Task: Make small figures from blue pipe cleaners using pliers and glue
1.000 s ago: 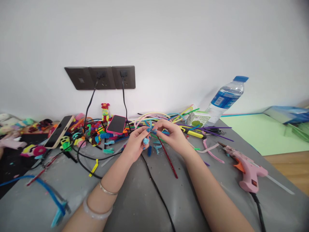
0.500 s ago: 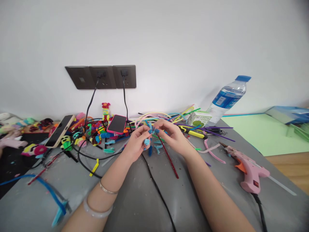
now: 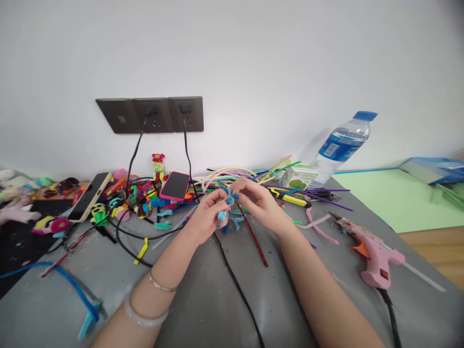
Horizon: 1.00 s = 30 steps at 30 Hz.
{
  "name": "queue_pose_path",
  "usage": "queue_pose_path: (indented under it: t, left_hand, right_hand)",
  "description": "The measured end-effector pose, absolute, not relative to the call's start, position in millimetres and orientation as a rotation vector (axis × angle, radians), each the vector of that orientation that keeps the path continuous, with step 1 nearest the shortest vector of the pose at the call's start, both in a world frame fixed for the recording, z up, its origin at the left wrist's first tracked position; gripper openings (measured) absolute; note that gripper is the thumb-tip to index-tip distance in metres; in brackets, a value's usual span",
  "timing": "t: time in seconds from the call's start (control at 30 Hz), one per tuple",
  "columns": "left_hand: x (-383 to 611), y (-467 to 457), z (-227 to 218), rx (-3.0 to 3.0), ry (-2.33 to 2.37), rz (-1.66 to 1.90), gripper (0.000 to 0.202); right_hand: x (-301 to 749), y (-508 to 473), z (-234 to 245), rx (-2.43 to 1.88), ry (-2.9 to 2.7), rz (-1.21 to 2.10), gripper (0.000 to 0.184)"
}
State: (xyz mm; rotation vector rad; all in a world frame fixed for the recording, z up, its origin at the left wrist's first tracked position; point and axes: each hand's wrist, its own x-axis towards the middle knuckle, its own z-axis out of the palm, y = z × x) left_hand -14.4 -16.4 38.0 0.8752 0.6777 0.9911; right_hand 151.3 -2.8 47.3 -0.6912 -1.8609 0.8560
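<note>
A pale wall [image 3: 253, 58] fills the top of my feed, and below it the grey tabletop [image 3: 213, 299] spreads toward me, with a light-green sheet [image 3: 384, 200] over on the right. There's the dark socket panel [image 3: 121, 108] on the wall, two black plugs in it. On the right I see the pink glue gun [image 3: 377, 256] lying on its side, a clear stick poking from its rear, and behind it the blue-labelled bottle [image 3: 339, 147] near the wall, looking tilted. Now the hands, centre of my view: the right hand [image 3: 263, 208] curls, thumb and forefinger pinched on a blue fuzzy piece [image 3: 229, 191]; the left hand [image 3: 205, 217] meets it, fingers folded in, thumb pressed to the same piece, which sits up between both sets of fingertips, above the tabletop. Off to the left lie a gold-edged phone [image 3: 89, 195] and a pink-edged phone [image 3: 175, 186], the latter beside colourful fuzzy bits. A green-and-white box [image 3: 299, 178] sits just beside the bottle. A thin red strip [image 3: 255, 241] slants out from under the right hand, and a light-blue tuft [image 3: 222, 216] shows against the left fingers.
</note>
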Motion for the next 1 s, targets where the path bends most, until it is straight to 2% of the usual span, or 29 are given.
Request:
queue_pose_path:
  t: [0.13, 0.33, 0.53, 0.63, 0.87, 1.0]
  left_hand:
    - [-15, -17, 37, 0.907, 0.679, 0.958, 0.034]
    - [-16, -17, 36, 0.977, 0.719, 0.875, 0.035]
    - [-21, -15, 35, 1.024, 0.746, 0.767, 0.035]
    - [-22, -13, 32, 1.061, 0.774, 0.785, 0.033]
    - [-21, -11, 28, 1.541, 0.998, 1.194, 0.021]
    - [-20, -13, 26, 1.722, 1.051, 1.232, 0.016]
  right_hand:
    - [153, -2, 47, -0.716, -1.843, 0.942, 0.018]
    - [161, 1, 46, -0.747, -1.754, 1.315, 0.019]
    - [166, -1, 50, -0.729, -1.723, 1.488, 0.019]
    - [167, 0, 49, -0.756, -1.684, 1.494, 0.018]
    - [168, 4, 48, -0.833, -1.529, 1.327, 0.027]
    - [164, 3, 49, -0.824, -1.552, 1.302, 0.026]
